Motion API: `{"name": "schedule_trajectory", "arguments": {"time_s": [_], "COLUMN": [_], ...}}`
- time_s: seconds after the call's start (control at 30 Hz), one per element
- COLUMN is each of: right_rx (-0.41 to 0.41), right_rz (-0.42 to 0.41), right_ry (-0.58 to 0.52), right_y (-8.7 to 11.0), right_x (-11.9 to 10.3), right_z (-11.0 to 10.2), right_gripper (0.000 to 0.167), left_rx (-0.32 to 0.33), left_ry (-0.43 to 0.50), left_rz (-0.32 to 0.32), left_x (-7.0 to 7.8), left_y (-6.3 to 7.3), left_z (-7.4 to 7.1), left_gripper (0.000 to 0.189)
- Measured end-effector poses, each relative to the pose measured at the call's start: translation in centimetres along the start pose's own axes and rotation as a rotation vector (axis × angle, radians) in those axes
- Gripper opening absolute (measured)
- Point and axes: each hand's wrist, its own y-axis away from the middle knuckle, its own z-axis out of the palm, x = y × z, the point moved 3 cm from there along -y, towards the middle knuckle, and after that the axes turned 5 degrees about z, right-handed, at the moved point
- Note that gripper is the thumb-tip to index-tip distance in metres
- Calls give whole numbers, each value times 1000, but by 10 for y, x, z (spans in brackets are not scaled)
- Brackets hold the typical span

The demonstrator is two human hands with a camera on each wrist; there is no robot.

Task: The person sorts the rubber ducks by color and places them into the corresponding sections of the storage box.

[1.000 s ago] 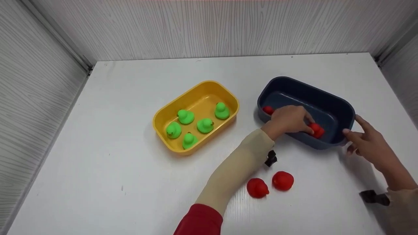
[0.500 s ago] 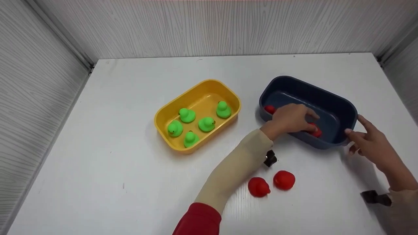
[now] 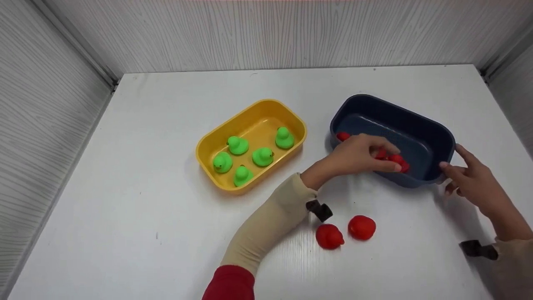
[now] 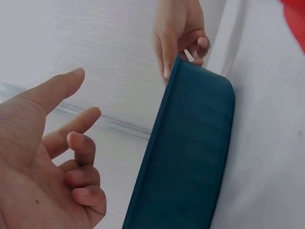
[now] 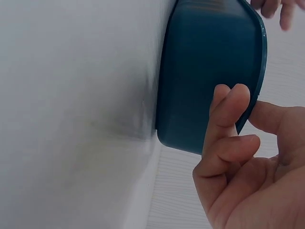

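Note:
My left hand [image 3: 358, 156] is over the near side of the dark blue bin [image 3: 416, 182], with nothing in its grasp. The left wrist view shows that hand [image 4: 62, 157] with thumb out and fingers loosely bent, apart from the bin wall [image 4: 190, 124]. Beyond its fingertips, red toy ducks [image 3: 397, 159] lie in the bin, partly hidden by the hand. Another red duck [image 3: 343, 136] is at the bin's left end. My right hand [image 3: 474, 181] holds the bin's right corner; in the right wrist view, its thumb is at the rim and its fingers [image 5: 224, 114] are against the outer wall.
Two red ducks [image 3: 329, 236] [image 3: 362, 227] lie on the white table [image 3: 125, 216] in front of the bin. A yellow bin [image 3: 227, 125] with several green ducks [image 3: 262, 156] stands to the left. Wood-grain panels [image 3: 266, 33] enclose the table's back and sides.
My left hand has let go of a red duck in the blue bin and drawn up and back to the left. The right hand stays at the bin's corner.

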Motion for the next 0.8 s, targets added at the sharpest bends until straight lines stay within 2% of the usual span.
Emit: {"name": "schedule_trajectory", "arguments": {"time_s": [0.1, 0.17, 0.43, 0.6, 0.8], "right_rx": [0, -1, -12, -12, -9], "right_rz": [-3, -3, -4, 3, 30], "right_ry": [-1, 1, -25, -17, 5], "right_y": [-1, -1, -3, -2, -2], "right_x": [-1, -1, 1, 1, 2], "right_z": [1, 1, 1, 0, 1], "right_gripper": [79, 79, 79, 78, 79], "left_rx": [-43, -72, -173, -254, -360], "left_ry": [46, 45, -73, -116, -141], "left_rz": [15, 3, -38, -43, -38], "left_x": [-5, -9, -13, -12, -12], "left_y": [18, 27, 53, 64, 68], "left_z": [-2, -3, -3, 5, 17], "left_gripper": [40, 41, 45, 43, 38]}}
